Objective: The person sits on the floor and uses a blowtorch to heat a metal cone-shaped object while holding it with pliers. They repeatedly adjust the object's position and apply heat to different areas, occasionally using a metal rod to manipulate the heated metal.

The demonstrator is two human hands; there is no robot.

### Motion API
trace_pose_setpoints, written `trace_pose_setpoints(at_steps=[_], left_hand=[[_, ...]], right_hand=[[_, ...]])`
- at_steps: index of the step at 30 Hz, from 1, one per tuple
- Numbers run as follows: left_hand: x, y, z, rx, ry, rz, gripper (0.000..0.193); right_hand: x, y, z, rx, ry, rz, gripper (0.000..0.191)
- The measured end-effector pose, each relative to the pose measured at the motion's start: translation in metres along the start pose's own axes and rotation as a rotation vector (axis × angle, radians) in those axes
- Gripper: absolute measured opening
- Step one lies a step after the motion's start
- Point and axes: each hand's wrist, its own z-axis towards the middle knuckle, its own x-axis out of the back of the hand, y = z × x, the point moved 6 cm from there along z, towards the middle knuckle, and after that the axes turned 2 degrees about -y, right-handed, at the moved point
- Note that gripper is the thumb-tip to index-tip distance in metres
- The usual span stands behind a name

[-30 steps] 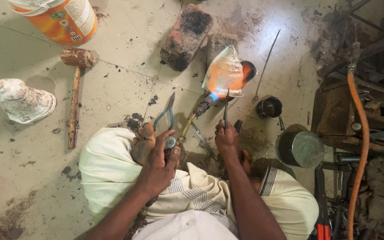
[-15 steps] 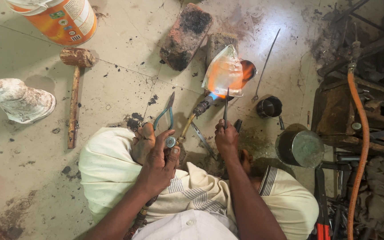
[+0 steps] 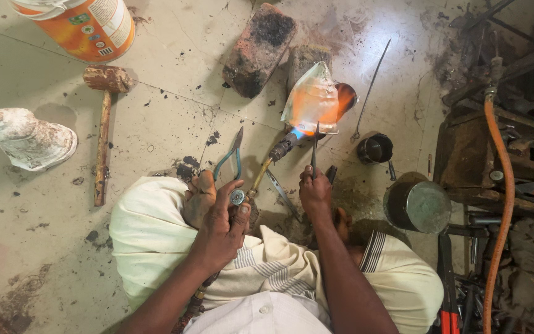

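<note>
cloth of a pale wrap (image 3: 149,235) covers both knees at the bottom edge, where the forearms enter and the body is cut off. the left hand (image 3: 217,226) has its fingers closed around the brass handle of a gas torch (image 3: 261,173), thumb by the small round valve knob; the torch's hose runs back under the wrist and is mostly hidden. the right hand (image 3: 316,195) has its fingers pinched shut on a pair of thin dark tongs (image 3: 314,151) that point upward toward the flame; whether the tips touch the workpiece is hard to make out behind the glare. a bare foot shows partly between the knees, half hidden by the hands.

just beyond the left hand, teal-handled pliers (image 3: 230,158) lie on the floor (image 3: 168,105), near a patch of black soot. the torch's blue flame meets a glowing orange metal sheet (image 3: 313,102), propped tilted against a sooty brick (image 3: 258,49); a glowing round part peeks out at the sheet's right edge, its shape unclear.

right of the tongs sits a small dark cup (image 3: 375,148), and nearer the knee a larger metal pot (image 3: 418,204). a thin wire rod (image 3: 372,86) lies slanted beside the sheet. an orange hose (image 3: 502,198) curves down the right side past dark, cluttered tools that cannot be told apart.

to the left a wooden mallet (image 3: 103,124) lies flat. further out, a white plaster-like lump (image 3: 23,139) is cut by the left edge, and an orange can (image 3: 81,25) with a white label panel on its side is cut by the top edge.
</note>
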Motion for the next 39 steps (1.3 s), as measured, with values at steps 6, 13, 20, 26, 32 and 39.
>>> trace_pose_setpoints(at_steps=[6, 13, 20, 26, 32, 39], left_hand=[[0.0003, -0.0015, 0.0002, -0.047, 0.015, -0.012, 0.049], [0.0006, -0.0001, 0.0005, -0.086, 0.027, -0.007, 0.048], [-0.0001, -0.0011, -0.0007, 0.008, 0.01, -0.012, 0.049], [0.0, 0.0005, -0.0001, -0.039, 0.014, 0.002, 0.049], [-0.0003, -0.002, -0.0005, -0.026, 0.014, 0.012, 0.049], [-0.0002, -0.0007, -0.0003, -0.024, 0.012, -0.013, 0.05]], right_hand=[[0.0009, -0.0023, 0.0, 0.032, 0.019, -0.013, 0.046], [-0.0001, -0.0007, 0.0, 0.031, 0.015, 0.02, 0.044], [0.0009, -0.0015, -0.0009, 0.039, 0.02, 0.036, 0.043], [0.0009, -0.0026, -0.0011, 0.025, 0.012, 0.034, 0.044], [0.0009, -0.0027, -0.0014, 0.031, 0.018, 0.014, 0.045], [0.0012, -0.0019, -0.0011, 0.051, 0.036, 0.006, 0.044]])
